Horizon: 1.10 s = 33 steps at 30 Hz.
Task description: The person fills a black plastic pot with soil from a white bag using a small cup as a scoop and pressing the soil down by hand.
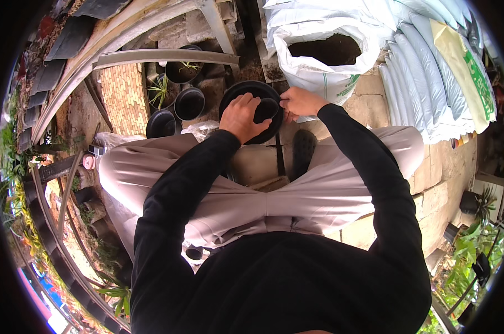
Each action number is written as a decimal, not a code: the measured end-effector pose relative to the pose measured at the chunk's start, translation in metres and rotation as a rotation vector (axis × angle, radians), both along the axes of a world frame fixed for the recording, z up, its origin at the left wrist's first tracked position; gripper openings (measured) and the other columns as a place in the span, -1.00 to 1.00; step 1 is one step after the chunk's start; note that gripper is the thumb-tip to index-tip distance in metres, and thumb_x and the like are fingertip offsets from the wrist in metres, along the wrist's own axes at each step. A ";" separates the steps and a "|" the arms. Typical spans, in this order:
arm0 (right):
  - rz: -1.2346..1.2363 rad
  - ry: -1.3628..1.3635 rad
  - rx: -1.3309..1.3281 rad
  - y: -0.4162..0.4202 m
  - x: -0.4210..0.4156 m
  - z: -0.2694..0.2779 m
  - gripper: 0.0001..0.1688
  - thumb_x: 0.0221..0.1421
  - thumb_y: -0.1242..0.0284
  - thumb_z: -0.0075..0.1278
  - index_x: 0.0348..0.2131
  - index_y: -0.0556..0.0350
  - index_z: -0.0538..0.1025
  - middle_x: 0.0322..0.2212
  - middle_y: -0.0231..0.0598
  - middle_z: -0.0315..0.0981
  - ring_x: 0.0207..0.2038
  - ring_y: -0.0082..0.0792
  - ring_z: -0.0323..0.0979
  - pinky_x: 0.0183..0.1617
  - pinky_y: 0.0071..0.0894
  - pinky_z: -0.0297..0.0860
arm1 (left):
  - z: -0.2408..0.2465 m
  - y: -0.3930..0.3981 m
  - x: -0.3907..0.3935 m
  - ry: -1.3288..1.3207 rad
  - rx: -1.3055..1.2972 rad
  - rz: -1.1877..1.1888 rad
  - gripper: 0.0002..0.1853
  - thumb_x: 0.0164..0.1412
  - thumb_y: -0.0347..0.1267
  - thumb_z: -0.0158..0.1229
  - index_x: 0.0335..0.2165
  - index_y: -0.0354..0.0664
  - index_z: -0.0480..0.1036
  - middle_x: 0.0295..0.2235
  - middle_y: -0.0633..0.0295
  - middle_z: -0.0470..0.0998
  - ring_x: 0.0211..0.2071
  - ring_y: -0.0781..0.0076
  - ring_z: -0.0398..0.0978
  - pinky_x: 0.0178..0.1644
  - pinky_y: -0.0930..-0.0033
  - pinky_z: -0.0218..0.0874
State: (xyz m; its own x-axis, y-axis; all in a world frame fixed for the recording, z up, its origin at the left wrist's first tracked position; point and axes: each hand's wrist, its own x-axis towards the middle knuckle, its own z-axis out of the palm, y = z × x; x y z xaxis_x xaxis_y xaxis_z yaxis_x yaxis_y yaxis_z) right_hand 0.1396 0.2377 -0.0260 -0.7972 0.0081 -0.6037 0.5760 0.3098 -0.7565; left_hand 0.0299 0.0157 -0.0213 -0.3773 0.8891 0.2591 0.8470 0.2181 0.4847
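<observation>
A wide black basin [250, 85] stands on the paving in front of me, between my knees. Inside it is a small black plant pot [268, 108], its mouth turned upward. My left hand [244, 116] grips this pot from its left side, thumb and fingers around the rim. At the basin's right edge, my right hand [301, 102] has its fingers drawn together close to the pot. Whether those fingertips pinch anything is too small to tell. An open white sack [314, 81] with dark soil [331, 49] in it stands just beyond my right hand.
Several black pots [189, 103] stand to the left, one holding a spiky green plant [160, 89]. Behind them a curved metal bar [164, 57] crosses near a woven panel [122, 98]. Stacked white sacks [419, 67] rise at right. My dark shoe [304, 152] rests near the basin.
</observation>
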 end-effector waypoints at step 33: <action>-0.155 -0.106 -0.085 -0.017 0.001 -0.002 -0.67 0.30 0.44 -0.11 -0.17 0.48 0.46 -0.39 0.07 0.65 -0.41 -0.20 0.69 -0.36 -0.37 0.58 | 0.047 0.002 -0.036 0.063 -0.034 0.171 -0.26 -0.03 -0.08 0.47 0.07 -0.26 0.51 0.03 -0.02 0.61 -0.05 0.00 0.62 0.02 0.09 0.48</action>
State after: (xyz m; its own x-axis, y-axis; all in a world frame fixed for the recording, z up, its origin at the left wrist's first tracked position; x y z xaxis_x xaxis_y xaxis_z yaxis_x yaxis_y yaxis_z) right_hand 0.1405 0.2207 -0.0278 -0.7226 0.0714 -0.6876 0.6893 0.1489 -0.7090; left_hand -0.0059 0.0181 0.0260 -0.5076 0.8220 0.2581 0.8247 0.3769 0.4216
